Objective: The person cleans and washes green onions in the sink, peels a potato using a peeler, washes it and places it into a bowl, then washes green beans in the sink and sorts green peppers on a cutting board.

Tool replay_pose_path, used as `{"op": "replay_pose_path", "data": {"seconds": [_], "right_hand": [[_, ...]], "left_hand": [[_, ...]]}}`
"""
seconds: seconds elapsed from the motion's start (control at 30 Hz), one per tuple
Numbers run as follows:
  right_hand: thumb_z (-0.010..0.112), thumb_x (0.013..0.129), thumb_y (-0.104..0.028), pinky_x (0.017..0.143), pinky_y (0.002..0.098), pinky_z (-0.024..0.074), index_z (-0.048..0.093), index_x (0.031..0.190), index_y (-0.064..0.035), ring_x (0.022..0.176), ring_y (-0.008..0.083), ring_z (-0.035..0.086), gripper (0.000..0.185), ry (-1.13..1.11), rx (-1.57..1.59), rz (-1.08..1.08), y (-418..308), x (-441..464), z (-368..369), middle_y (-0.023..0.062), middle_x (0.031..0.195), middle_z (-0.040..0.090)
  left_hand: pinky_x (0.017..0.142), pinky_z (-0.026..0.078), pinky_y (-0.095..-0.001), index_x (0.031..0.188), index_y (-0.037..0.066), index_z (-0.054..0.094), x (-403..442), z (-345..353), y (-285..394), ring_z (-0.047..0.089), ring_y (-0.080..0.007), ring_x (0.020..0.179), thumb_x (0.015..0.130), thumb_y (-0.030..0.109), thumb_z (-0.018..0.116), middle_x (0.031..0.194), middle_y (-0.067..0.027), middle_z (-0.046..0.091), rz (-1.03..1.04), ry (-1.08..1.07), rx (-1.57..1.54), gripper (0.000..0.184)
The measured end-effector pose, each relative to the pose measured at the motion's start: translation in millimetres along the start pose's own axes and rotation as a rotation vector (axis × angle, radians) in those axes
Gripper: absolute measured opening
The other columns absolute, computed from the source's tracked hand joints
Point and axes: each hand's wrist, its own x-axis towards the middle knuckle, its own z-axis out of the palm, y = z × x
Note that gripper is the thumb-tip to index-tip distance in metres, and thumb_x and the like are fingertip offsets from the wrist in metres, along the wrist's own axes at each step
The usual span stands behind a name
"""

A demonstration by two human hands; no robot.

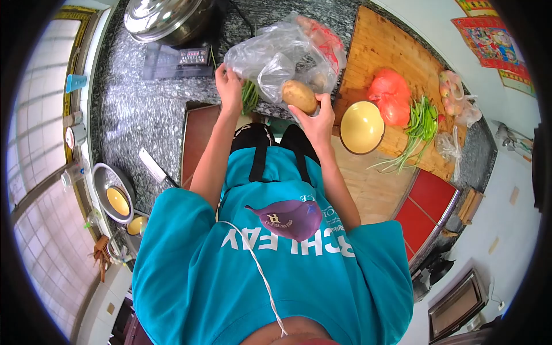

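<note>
Nearest is the person's teal shirt (276, 287), with a white cord (259, 267) lying down its front. To the left of the potato (299, 96) and nearer the person, a knife (152, 165) lies on the speckled counter (132, 109); further left is a metal basin (101, 177) holding a small yellow bowl (118, 201).

The right hand (315, 118) has its grip closed on the potato, thumb and fingers at its right end, at the near side of a clear plastic bag (267, 49). The left hand (230, 92), left of the potato, has its grip apparently pinched on the bag's left edge, though the fingertips are hard to make out. Green stalks (249, 96) lie between the potato and the left hand.

Right of the potato, a large yellow bowl (362, 127) sits at the near edge of a wooden cutting board (368, 49). Beyond it on the board are a red bag (390, 95) and green vegetables (424, 119). Farther off, up and left of the potato, stands a lidded metal pot (167, 20).
</note>
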Motion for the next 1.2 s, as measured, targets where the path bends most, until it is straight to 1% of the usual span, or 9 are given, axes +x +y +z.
{"op": "replay_pose_path", "data": {"seconds": [0.13, 0.2, 0.3, 0.4, 0.47, 0.67, 0.93, 1.1, 1.2], "right_hand": [[0.089, 0.069, -0.028, 0.069, 0.031, 0.0486, 0.049, 0.092, -0.0021, 0.077, 0.0132, 0.056, 0.053, -0.069, 0.184, 0.177, 13, -21, -21, 0.009, 0.082, 0.06], [0.089, 0.069, -0.031, 0.069, 0.035, 0.0487, 0.048, 0.091, -0.0021, 0.072, 0.0205, 0.057, 0.055, -0.06, 0.226, 0.241, 16, -34, -27, 0.0125, 0.081, 0.062], [0.088, 0.069, -0.033, 0.068, 0.0345, 0.049, 0.049, 0.09, -0.0024, 0.072, 0.0195, 0.058, 0.054, -0.114, 0.284, 0.235, 23, -50, -38, 0.0106, 0.079, 0.061], [0.088, 0.069, -0.033, 0.068, 0.0336, 0.0488, 0.049, 0.089, -0.0028, 0.072, 0.0188, 0.058, 0.054, -0.255, 0.344, 0.131, 27, -65, -28, 0.0085, 0.079, 0.06], [0.088, 0.069, -0.034, 0.068, 0.0333, 0.0488, 0.049, 0.089, -0.003, 0.072, 0.0185, 0.058, 0.054, -0.362, 0.392, 0.057, 21, -80, -9, 0.0075, 0.079, 0.06], [0.088, 0.071, -0.027, 0.066, 0.0278, 0.048, 0.048, 0.088, -0.0043, 0.073, 0.0108, 0.057, 0.05, -0.827, 0.474, 0.067, -20, -144, 62, 0.0043, 0.08, 0.06], [0.083, 0.079, -0.02, 0.06, 0.0221, 0.0448, 0.043, 0.088, -0.0059, 0.072, 0.0055, 0.054, 0.044, -1.32, 0.476, 0.092, -103, -297, 165, 0.0032, 0.081, 0.058], [0.071, 0.089, -0.011, 0.083, 0.0284, 0.0519, 0.045, 0.103, -0.0021, 0.096, 0.0148, 0.062, 0.031, -1.639, 0.437, 0.148, -157, -389, 214, 0.0118, 0.103, 0.063], [0.073, 0.088, -0.013, 0.08, 0.0257, 0.0503, 0.047, 0.105, 0.0002, 0.091, 0.0111, 0.062, 0.033, -1.733, 0.462, 0.131, -192, -429, 235, 0.0103, 0.098, 0.065]], "left_hand": [[0.092, 0.047, -0.0356, 0.155, 0.007, 0.007, -60, 6, 42, 0.057, -0.0245, 0.113, 0.103, 0.034, 0.041, 0.129, -0.021, 0.054, -0.095, 0.001, 0.306, 0.068], [0.106, 0.035, -0.0364, 0.154, 0.002, 0.001, -58, -18, 21, 0.049, -0.0386, 0.126, 0.103, 0.037, 0.038, 0.138, -0.03, 0.047, 0.302, 0.153, 0.526, 0.072], [0.103, 0.039, -0.0369, 0.152, 0.001, 0.021, -96, -40, 28, 0.053, -0.0355, 0.121, 0.103, 0.033, 0.04, 0.133, -0.0271, 0.053, 0.404, 0.353, 0.589, 0.061], [0.088, 0.048, -0.0323, 0.114, -0.002, 0.064, -132, -68, 16, 0.063, -0.0204, 0.098, 0.102, 0.025, 0.048, 0.107, -0.0125, 0.069, 0.398, 0.201, 0.337, 0.034], [0.077, 0.049, -0.0274, 0.106, -0.002, 0.066, -168, -85, -1, 0.062, -0.012, 0.086, 0.102, 0.026, 0.049, 0.089, -0.007, 0.069, 0.285, 0.04, 0.251, 0.033], [0.098, 0.045, -0.0312, 0.134, -0.002, 0.051, -265, -157, -30, 0.058, -0.0169, 0.113, 0.095, 0.02, 0.063, 0.122, -0.011, 0.063, 0.169, -0.109, -0.013, 0.046], [0.093, 0.047, -0.0286, 0.134, -0.001, 0.051, -343, -333, -55, 0.059, -0.0131, 0.107, 0.091, 0.02, 0.069, 0.12, -0.009, 0.063, 0.166, 0.303, -0.25, 0.051], [0.089, 0.048, -0.0272, 0.128, -0.003, 0.056, -395, -439, -55, 0.061, -0.0121, 0.101, 0.091, 0.02, 0.069, 0.113, -0.0083, 0.066, 0.169, 0.493, -0.285, 0.045], [0.079, 0.051, -0.0243, 0.124, -0.004, 0.06, -415, -485, -58, 0.062, -0.0094, 0.092, 0.092, 0.022, 0.068, 0.106, -0.0071, 0.068, 0.184, 0.656, -0.369, 0.042]]}}
